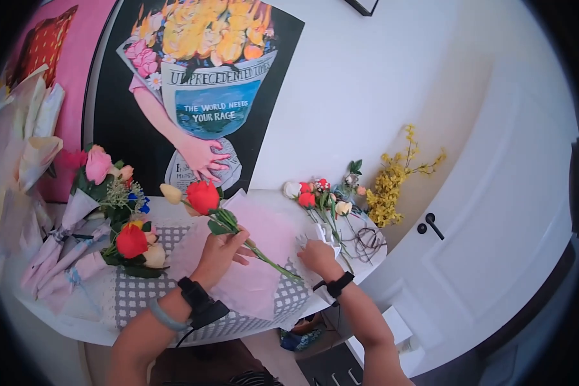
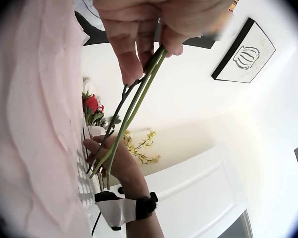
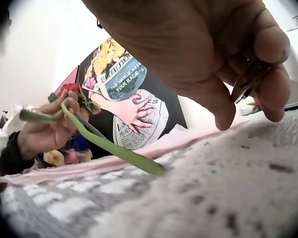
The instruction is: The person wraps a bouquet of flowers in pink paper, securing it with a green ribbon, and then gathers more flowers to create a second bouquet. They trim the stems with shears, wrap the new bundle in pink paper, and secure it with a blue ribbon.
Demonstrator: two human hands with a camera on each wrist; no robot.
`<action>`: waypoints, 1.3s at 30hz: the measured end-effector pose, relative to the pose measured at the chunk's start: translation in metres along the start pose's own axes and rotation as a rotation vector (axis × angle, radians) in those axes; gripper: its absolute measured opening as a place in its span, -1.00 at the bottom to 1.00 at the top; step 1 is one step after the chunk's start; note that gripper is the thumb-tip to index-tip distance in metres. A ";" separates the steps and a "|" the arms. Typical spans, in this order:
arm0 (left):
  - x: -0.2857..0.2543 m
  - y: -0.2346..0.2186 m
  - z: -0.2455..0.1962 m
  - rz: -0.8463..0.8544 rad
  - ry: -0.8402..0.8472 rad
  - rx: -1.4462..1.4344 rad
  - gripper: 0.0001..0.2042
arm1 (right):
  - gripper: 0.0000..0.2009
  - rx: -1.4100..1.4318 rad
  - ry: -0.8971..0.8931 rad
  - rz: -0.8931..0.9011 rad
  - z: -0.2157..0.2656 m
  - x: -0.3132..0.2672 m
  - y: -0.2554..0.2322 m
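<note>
My left hand (image 1: 222, 256) holds a few long green stems (image 2: 134, 101) between thumb and fingers. They carry a red rose (image 1: 202, 197) and a cream bud (image 1: 170, 193), tilted up to the left above pink wrapping paper (image 1: 264, 222). The cut stem ends point down toward my right hand (image 1: 319, 258). That hand is at the table's right side, beside a white holder (image 1: 328, 237). Its thumb and fingers pinch a small, shiny brownish metal thing (image 3: 249, 77); I cannot tell its kind, as the fingers hide most of it.
Wrapped bouquets (image 1: 77, 257) lie on the left of the table. Loose flowers (image 1: 312, 196), dark wire coils (image 1: 370, 243) and yellow blossom branches (image 1: 386, 193) are at the right back. A grey-and-white checked cloth (image 1: 135, 299) lies under the paper. A white door (image 1: 482, 257) stands right.
</note>
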State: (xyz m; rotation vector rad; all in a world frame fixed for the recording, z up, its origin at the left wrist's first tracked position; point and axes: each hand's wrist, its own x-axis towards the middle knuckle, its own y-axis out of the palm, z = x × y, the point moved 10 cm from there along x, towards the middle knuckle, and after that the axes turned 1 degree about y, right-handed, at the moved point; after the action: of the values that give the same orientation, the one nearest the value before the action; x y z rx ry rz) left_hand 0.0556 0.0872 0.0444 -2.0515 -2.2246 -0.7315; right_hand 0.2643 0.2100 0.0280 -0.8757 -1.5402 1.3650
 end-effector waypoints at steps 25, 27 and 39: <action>0.001 -0.002 0.007 -0.015 -0.057 0.016 -0.81 | -0.83 -0.014 0.508 -0.303 -0.248 -0.001 -0.010; 0.001 -0.002 0.007 -0.014 -0.054 0.016 -0.81 | -0.88 0.098 0.422 -0.526 -0.238 -0.007 -0.031; 0.001 0.003 0.001 0.055 -0.008 0.056 -0.83 | -0.95 0.632 -0.414 -0.397 0.051 -0.094 -0.083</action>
State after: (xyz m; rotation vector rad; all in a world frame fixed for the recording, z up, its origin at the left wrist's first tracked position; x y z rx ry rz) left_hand 0.0589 0.0884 0.0445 -2.0845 -2.1576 -0.6502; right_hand 0.2551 0.0918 0.0949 0.1046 -1.3398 1.6437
